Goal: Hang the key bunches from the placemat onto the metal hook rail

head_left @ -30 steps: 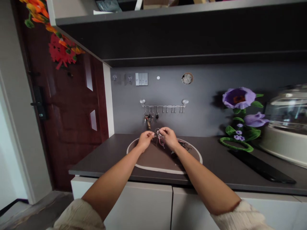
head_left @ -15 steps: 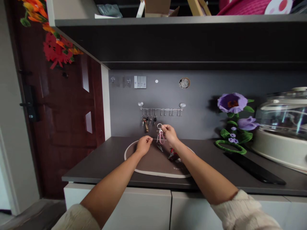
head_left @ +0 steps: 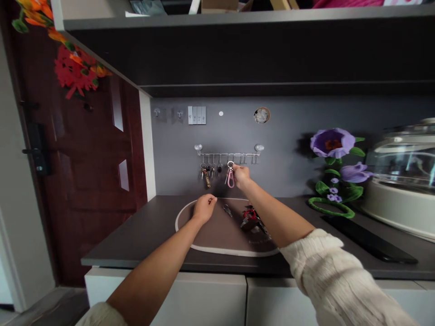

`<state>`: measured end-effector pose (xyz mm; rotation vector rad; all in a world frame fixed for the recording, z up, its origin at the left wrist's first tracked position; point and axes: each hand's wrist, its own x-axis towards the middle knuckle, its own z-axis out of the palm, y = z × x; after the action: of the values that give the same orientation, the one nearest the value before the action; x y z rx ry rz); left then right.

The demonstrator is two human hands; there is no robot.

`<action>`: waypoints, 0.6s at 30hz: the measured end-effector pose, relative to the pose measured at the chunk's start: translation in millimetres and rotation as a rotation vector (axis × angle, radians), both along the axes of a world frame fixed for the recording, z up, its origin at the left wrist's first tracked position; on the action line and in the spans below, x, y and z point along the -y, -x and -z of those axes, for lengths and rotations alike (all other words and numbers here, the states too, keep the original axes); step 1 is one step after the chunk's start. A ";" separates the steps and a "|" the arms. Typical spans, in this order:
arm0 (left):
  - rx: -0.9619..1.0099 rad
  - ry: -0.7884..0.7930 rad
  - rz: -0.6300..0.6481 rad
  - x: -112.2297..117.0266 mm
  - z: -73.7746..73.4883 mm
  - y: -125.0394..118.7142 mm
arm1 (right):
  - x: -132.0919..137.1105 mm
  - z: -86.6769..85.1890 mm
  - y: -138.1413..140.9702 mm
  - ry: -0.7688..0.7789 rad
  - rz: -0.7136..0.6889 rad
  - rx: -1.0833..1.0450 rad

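My right hand (head_left: 241,175) is raised to a metal hook rail (head_left: 227,155) and holds a pink loop keychain (head_left: 230,179) by its silver ring, right at the hooks. Several sets of keys (head_left: 207,173) hang on the rail to the left of it. My left hand (head_left: 205,208) sits above a brown oval mat (head_left: 217,240) with its fingers closed, and nothing shows in them. A small metal key (head_left: 227,210) lies on the mat close to that hand. Further right on the mat is a red and black key bunch (head_left: 250,219).
The mat lies on a dark countertop (head_left: 136,244) below a grey wall. To the right stand a purple artificial flower (head_left: 332,143) and a glass-lidded cooker (head_left: 401,181). A dark red door (head_left: 78,158) is at the left, and a shelf overhangs above.
My right hand has risen from above the mat to the rail, carrying the pink keychain up. My left hand has stayed over the mat. The view has shifted slightly.
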<state>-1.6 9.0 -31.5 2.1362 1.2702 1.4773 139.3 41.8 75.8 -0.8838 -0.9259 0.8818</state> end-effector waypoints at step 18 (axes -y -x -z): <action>0.008 0.037 -0.011 -3.7 2.3 0.7 | -36.5 -3.3 9.2 0.127 0.089 -0.148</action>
<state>-2.4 12.7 -33.8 2.1012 1.2985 1.4532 130.2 78.4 79.1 -0.9478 -0.7032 0.9237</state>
